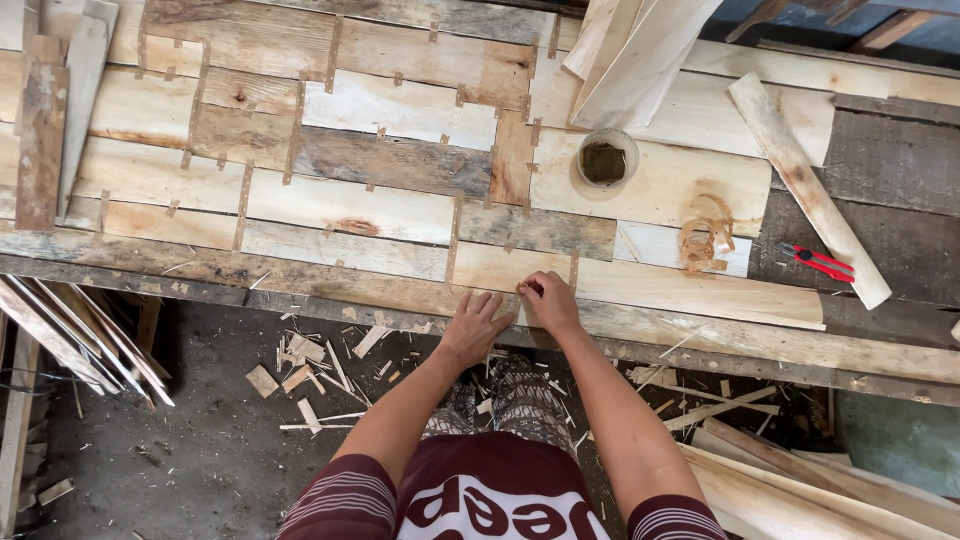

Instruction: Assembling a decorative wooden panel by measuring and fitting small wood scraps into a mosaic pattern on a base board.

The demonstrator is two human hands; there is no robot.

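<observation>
Most joints across the patchwork sheet of pale and grey veneer pieces (400, 180) already carry brown tape strips; the near edge at six o'clock is in hand. The left hand (473, 325) lies flat, fingers spread, and the right hand (548, 300) pinches a small tape piece (522, 289) there.

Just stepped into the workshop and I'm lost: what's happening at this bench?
A person leans over a panel of patched wooden boards. The left hand lies flat at the front edge; the right hand pinches something small at a seam, too small to identify. A red cutter, curled strips and a small round container lie farther back.
</observation>
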